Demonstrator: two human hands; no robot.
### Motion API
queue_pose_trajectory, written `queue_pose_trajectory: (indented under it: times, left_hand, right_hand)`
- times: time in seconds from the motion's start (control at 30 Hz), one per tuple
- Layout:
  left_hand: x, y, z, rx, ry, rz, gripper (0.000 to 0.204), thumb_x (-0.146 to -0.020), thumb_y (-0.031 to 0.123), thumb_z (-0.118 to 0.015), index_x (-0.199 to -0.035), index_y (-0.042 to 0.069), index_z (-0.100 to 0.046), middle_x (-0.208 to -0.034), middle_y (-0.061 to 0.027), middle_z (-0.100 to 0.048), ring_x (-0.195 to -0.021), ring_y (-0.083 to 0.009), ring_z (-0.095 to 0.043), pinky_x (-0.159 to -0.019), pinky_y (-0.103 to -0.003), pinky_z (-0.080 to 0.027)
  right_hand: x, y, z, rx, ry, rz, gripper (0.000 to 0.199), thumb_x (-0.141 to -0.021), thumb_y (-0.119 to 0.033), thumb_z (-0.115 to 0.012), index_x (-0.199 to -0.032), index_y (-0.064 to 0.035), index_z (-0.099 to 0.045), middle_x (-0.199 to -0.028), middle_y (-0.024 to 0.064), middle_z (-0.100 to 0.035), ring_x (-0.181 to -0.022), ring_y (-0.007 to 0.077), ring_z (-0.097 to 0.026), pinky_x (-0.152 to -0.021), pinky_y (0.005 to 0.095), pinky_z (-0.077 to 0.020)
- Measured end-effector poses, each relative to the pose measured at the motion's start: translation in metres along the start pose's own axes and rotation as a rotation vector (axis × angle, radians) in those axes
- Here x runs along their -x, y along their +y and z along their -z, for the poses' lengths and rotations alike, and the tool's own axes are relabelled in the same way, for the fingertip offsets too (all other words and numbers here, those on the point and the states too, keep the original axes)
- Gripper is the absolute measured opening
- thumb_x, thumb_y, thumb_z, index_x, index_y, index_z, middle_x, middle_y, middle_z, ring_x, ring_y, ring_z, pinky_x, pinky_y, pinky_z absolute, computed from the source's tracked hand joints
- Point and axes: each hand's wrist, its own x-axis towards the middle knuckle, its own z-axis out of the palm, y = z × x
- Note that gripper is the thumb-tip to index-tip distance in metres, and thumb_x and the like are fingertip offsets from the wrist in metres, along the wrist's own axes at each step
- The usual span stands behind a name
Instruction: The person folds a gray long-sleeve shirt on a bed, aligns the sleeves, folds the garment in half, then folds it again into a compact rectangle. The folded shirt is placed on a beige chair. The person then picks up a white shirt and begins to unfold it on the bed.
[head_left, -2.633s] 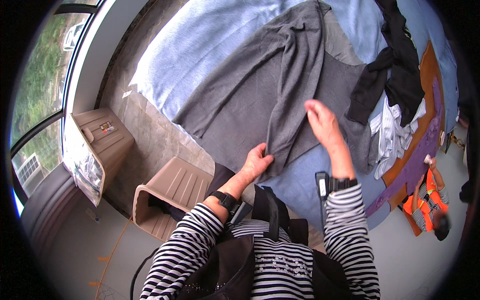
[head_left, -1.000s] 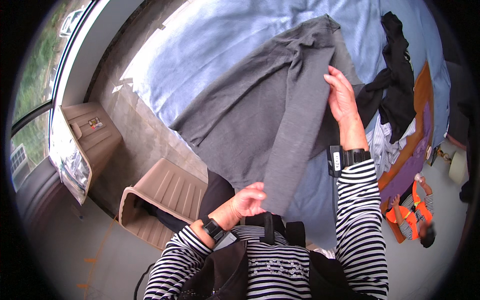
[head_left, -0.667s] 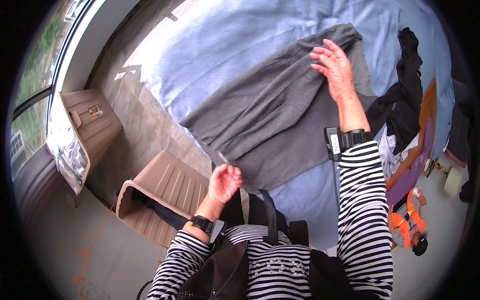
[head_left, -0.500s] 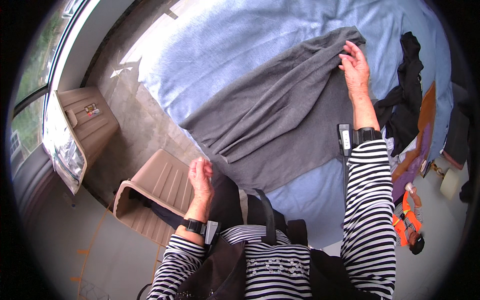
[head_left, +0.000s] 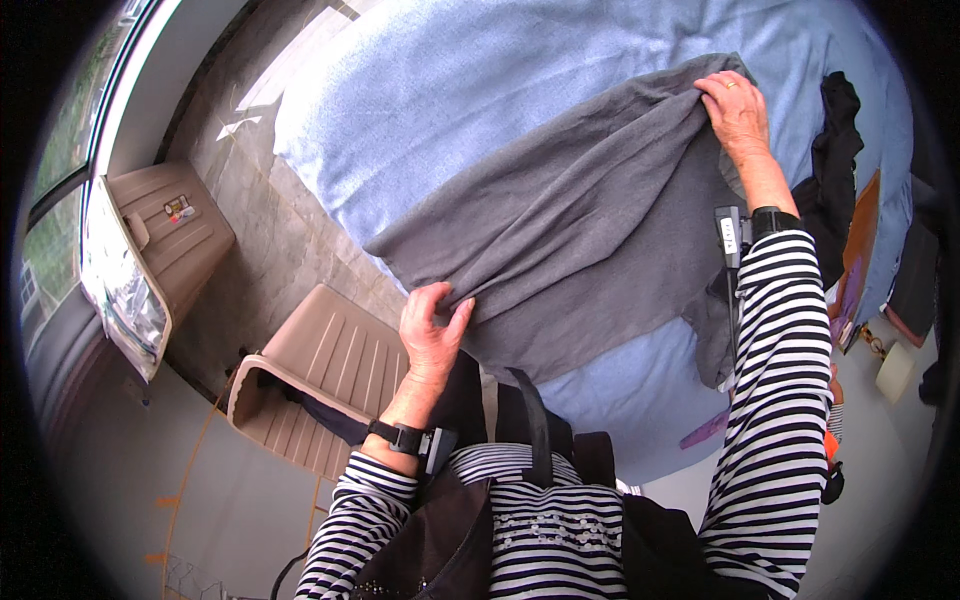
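Note:
A grey garment (head_left: 590, 240) lies in long folds over a light blue blanket (head_left: 340, 130); its exact kind does not show. My left hand (head_left: 430, 345) grips its near left edge, with a fold gathered between thumb and fingers. Up at the far right end, my right hand (head_left: 740, 115) has its bent fingers closed on the cloth; the thumb is mostly hidden. A narrow grey piece of fabric hangs beside my right forearm.
Two light brown ribbed plastic containers (head_left: 335, 350) stand left of the blanket, the farther bin (head_left: 175, 220) under the window. Black clothing (head_left: 835, 140) lies at the right. Beyond my right sleeve, a person in an orange vest (head_left: 832, 445) is mostly hidden.
My left hand has moved up and right onto the garment's near edge and taken hold. My right hand has shifted right and closed on the far end, moving the cloth slightly right.

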Motion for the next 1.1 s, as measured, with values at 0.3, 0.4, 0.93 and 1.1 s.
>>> queue_pose_trajectory:
  times: [0.3,0.4,0.93,1.1]
  left_hand:
    - [-0.005,0.0,0.0,-0.123,-0.209,-0.12,0.029,-0.073,0.026,-0.085,-0.094,0.011,-0.071,-0.088,-0.0048,-0.068,-0.083,-0.0239,-0.063,-0.076,-0.036,-0.045]
    - [-0.004,0.009,-0.002,-0.192,-0.169,-0.133,0.03,-0.072,0.026,-0.086,-0.094,0.013,-0.071,-0.09,-0.0032,-0.066,-0.085,-0.0224,-0.062,-0.077,-0.037,-0.044]
    - [-0.031,0.01,-0.003,-0.182,-0.025,-0.321,0.021,-0.075,0.01,-0.079,-0.094,0.014,-0.073,-0.091,-0.003,-0.067,-0.083,-0.0243,-0.061,-0.076,-0.038,-0.046]
    - [-0.039,0.03,-0.01,-0.267,0.001,-0.392,0.026,-0.07,0.021,-0.083,-0.092,0.017,-0.072,-0.091,-0.0002,-0.065,-0.086,-0.0224,-0.061,-0.079,-0.039,-0.043]
  right_hand:
    - [0.005,0.014,0.005,-0.059,-0.003,0.079,0.047,-0.084,-0.013,-0.073,-0.129,-0.0198,-0.06,-0.116,0.003,-0.067,-0.115,0.0262,-0.06,-0.101,0.0436,-0.0459]
    - [0.005,0.018,0.004,-0.155,-0.044,0.092,0.048,-0.084,-0.012,-0.072,-0.13,-0.0196,-0.058,-0.12,0.0046,-0.066,-0.115,0.0278,-0.06,-0.102,0.0446,-0.0459]
    - [-0.001,0.032,0.002,-0.172,-0.026,0.168,0.02,-0.093,-0.018,-0.065,-0.111,-0.0144,-0.071,-0.115,0.0052,-0.069,-0.109,0.0258,-0.064,-0.097,0.0397,-0.0496]
    - [-0.005,0.02,0.01,-0.299,-0.041,0.14,0.021,-0.092,-0.015,-0.065,-0.112,-0.01,-0.07,-0.113,0.0082,-0.069,-0.109,0.0282,-0.064,-0.095,0.0387,-0.0508]
